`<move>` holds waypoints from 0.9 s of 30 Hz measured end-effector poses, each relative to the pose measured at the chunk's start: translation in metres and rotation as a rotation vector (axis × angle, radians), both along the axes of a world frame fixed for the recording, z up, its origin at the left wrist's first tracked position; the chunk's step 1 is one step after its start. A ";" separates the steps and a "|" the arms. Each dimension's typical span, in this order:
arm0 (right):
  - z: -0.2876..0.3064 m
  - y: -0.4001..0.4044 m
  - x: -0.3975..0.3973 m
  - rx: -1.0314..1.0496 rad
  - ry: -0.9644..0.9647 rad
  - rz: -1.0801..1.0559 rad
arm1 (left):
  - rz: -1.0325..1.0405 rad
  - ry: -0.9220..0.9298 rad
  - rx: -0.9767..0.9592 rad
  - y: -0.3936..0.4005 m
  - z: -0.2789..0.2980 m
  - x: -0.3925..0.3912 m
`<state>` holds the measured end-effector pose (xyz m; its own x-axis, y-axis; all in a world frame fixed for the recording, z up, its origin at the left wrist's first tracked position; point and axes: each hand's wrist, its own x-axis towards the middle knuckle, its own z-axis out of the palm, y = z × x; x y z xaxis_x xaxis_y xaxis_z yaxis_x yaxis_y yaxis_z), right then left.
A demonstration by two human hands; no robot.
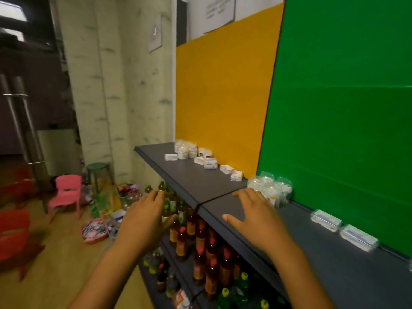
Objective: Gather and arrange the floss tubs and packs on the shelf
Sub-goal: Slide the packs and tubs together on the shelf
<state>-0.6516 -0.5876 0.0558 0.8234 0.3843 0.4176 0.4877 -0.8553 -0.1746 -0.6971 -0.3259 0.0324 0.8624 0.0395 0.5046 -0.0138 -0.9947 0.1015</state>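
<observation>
Grey shelf (223, 186): carries clear plastic floss tubs (270, 189), just beyond right hand (256, 214).
Right grip: fingers spread, empty.
Left hand (145, 216): relaxed, empty, off shelf.

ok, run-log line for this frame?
left hand: open, off-shelf | right hand: open, at clear plastic floss tubs | dark grey shelf

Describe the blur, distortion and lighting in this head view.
Head view: wide-angle bending bows the shelf edge and wall panels; both the left hand and right hand are soft, likely motion blur; the far floss packs have unreadable labels; dim left side, bright green panel.
</observation>
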 end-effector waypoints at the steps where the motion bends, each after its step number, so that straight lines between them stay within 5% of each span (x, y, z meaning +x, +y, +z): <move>1: -0.001 0.009 0.009 -0.003 0.000 0.013 | 0.018 0.001 -0.008 0.007 -0.001 0.005; 27: -0.016 0.160 0.275 0.076 0.033 0.147 | 0.087 -0.031 -0.068 0.130 -0.002 0.233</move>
<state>-0.3765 -0.4278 0.0402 0.7746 0.4696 0.4236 0.5992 -0.7592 -0.2542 -0.4641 -0.1958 0.0303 0.8382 0.1482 0.5248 0.0679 -0.9832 0.1692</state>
